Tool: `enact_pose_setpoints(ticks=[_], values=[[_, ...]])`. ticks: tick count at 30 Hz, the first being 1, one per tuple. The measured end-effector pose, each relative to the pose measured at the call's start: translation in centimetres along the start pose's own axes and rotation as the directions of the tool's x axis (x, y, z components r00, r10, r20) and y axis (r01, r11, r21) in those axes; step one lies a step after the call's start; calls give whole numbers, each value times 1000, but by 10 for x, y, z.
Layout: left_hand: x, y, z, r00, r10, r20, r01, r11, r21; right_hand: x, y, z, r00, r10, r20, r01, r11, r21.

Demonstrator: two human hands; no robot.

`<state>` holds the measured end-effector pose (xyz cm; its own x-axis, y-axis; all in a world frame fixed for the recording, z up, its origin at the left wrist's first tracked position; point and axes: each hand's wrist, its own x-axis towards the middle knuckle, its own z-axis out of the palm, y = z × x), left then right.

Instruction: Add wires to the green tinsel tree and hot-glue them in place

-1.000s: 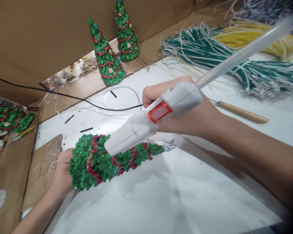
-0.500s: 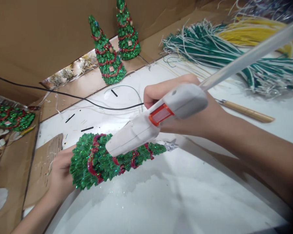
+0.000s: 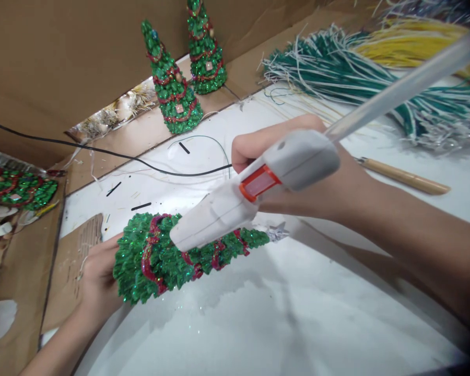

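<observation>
Right hand (image 3: 317,183): we wrap it tight around the white glue gun (image 3: 254,190), nozzle touching the tree.
Left hand (image 3: 97,277): we grip the base of the glittery green tree (image 3: 172,256), held sideways above the white tray (image 3: 278,324).

No readable text, labels, brands or numbers anywhere.

A glittery green cone tree (image 3: 168,258) wound with red garland lies sideways under a white glue gun's (image 3: 254,190) nozzle.
</observation>
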<state>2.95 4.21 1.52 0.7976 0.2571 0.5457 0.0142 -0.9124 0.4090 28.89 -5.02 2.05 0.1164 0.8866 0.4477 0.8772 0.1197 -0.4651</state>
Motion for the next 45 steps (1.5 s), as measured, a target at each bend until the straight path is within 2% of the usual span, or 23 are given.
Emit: enact_pose_setpoints(ticks=[11, 20, 28, 45], values=[[-9, -4, -2, 1000, 21, 20, -22, 999, 26, 0, 2, 2, 1000, 5, 14, -5, 1000, -14], [-14, -6, -2, 1000, -6, 14, 6, 1000, -9, 0, 1, 2, 999, 25, 37, -26, 999, 24], [-14, -6, -4, 1000, 9, 26, -9, 1000, 10, 3, -5, -4, 994, 36, 103, -37, 999, 3], [-13, -6, -5, 1000, 2, 16, -2, 1000, 4, 3, -2, -2, 994, 5, 108, -6, 1000, 11]])
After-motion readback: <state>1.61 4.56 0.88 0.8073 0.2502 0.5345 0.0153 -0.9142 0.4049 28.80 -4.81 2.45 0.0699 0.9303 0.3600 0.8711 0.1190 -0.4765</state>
